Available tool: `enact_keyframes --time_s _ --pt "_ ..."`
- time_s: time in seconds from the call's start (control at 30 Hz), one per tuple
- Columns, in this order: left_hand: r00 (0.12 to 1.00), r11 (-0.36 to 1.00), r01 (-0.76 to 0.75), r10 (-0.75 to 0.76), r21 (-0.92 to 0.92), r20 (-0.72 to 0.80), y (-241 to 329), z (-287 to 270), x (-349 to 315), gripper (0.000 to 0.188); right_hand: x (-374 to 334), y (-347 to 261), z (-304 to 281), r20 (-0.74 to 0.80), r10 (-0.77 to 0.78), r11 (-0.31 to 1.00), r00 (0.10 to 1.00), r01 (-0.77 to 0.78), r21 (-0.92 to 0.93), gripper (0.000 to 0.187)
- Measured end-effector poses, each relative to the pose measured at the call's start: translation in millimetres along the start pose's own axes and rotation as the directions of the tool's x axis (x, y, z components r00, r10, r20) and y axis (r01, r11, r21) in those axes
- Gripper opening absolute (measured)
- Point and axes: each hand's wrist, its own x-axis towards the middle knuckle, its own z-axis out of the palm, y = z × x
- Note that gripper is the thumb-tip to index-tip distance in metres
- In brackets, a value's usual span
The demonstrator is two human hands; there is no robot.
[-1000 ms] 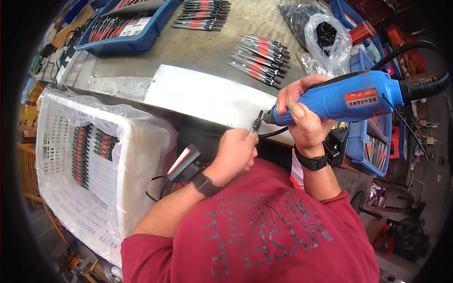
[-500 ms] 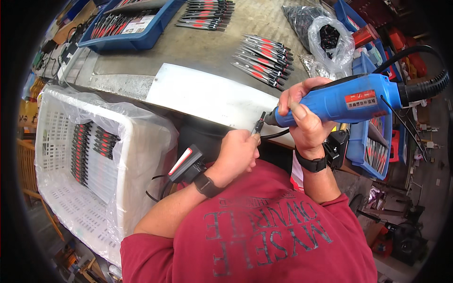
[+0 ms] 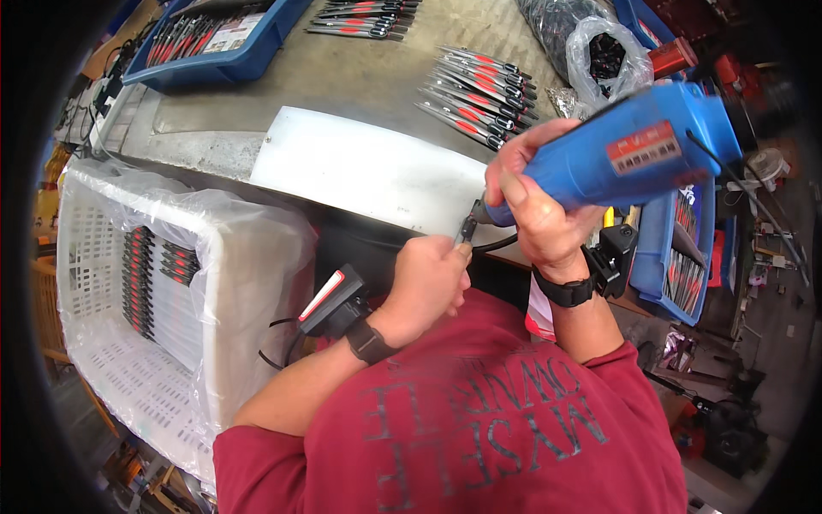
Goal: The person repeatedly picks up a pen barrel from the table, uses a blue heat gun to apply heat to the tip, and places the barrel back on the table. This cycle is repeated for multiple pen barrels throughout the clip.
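My left hand (image 3: pixel 428 278) is closed round a slim, dark pen-like piece (image 3: pixel 467 230), with its black end sticking up past the fingers. My right hand (image 3: pixel 548 218) grips a blue electric screwdriver (image 3: pixel 621 158) near its nose. The driver lies tilted, its tip down to the left and meeting the top of the slim piece; the exact contact is too small to make out. Beyond my hands, on the bench, lies a stack of slim pointed silver tools (image 3: pixel 479 98) with red and black parts. Another group of such tools (image 3: pixel 360 21) lies farther back.
A white board (image 3: pixel 351 176) covers the bench's near edge. At left stands a white crate (image 3: pixel 218 283) lined with clear plastic, holding rows of tools (image 3: pixel 137 283). Blue trays stand at back left (image 3: pixel 257 62) and right (image 3: pixel 659 300). A clear bag (image 3: pixel 634 68) holds small black parts.
The screwdriver's rear end has swung up, and its nose has moved slightly left and down onto the piece in my left hand. My left hand has hardly moved.
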Motion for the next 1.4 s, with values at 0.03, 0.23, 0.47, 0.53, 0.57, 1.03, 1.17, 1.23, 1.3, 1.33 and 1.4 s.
enact_keyframes --time_s 0.03,0.23,0.47,0.53,0.57,1.03,1.17,1.23,1.3,1.33,1.4 --pt "1.0 1.0 0.009 -0.009 0.01 -0.009 0.0 -0.2 0.0 0.026 2.8 2.3 0.7 0.046 -0.014 1.0 0.999 0.014 0.006 0.047" --pt "1.0 1.0 -0.027 0.027 0.013 -0.007 0.2 -2.2 0.7 0.026 5.1 3.5 4.4 0.077 -0.054 0.995 0.996 0.06 -0.081 0.042" --pt "0.999 0.993 -0.051 0.05 0.102 0.01 0.4 -4.9 -2.4 0.025 -11.1 -16.4 -6.2 -0.053 -0.069 0.99 0.996 0.075 0.122 0.05" --pt "0.999 0.991 -0.053 0.052 0.122 0.012 6.3 -6.3 -5.0 0.024 -17.2 -23.5 -11.7 -0.198 -0.096 0.965 0.975 0.14 0.221 0.05" --pt "0.998 0.991 -0.07 0.068 0.111 0.017 9.6 -8.0 -6.8 0.023 -16.9 -25.7 -16.2 -0.212 -0.132 0.962 0.968 0.177 0.208 0.05" --pt "0.498 0.277 -0.634 0.861 0.722 0.106 97.2 -16.1 64.3 0.016 -38.3 -27.4 -68.3 -0.301 -0.036 0.874 0.953 0.176 0.453 0.052" --pt "0.37 -0.06 -0.541 0.879 0.839 0.301 122.6 -6.4 94.8 0.018 -41.9 -28.2 -73.7 -0.292 -0.019 0.873 0.956 0.158 0.462 0.052" --pt "0.448 -0.142 -0.467 0.813 0.873 0.372 132.4 -4.9 112.7 0.016 -43.0 -27.9 -75.8 -0.293 -0.033 0.868 0.956 0.172 0.466 0.053" --pt "0.405 -0.253 -0.499 0.777 0.829 0.482 140.6 -4.8 133.7 0.015 -45.3 -28.5 -78.2 -0.278 0.012 0.853 0.96 0.136 0.504 0.053" --pt "0.396 -0.317 -0.467 0.759 0.825 0.516 143.0 -5.0 143.5 0.014 -46.4 -28.4 -78.9 -0.276 0.017 0.848 0.961 0.132 0.513 0.053" --pt "0.388 -0.386 -0.425 0.74 0.819 0.55 145.5 -3.2 161.4 0.012 -47.1 -28.0 -80.4 -0.286 0.023 0.862 0.958 0.126 0.49 0.052"
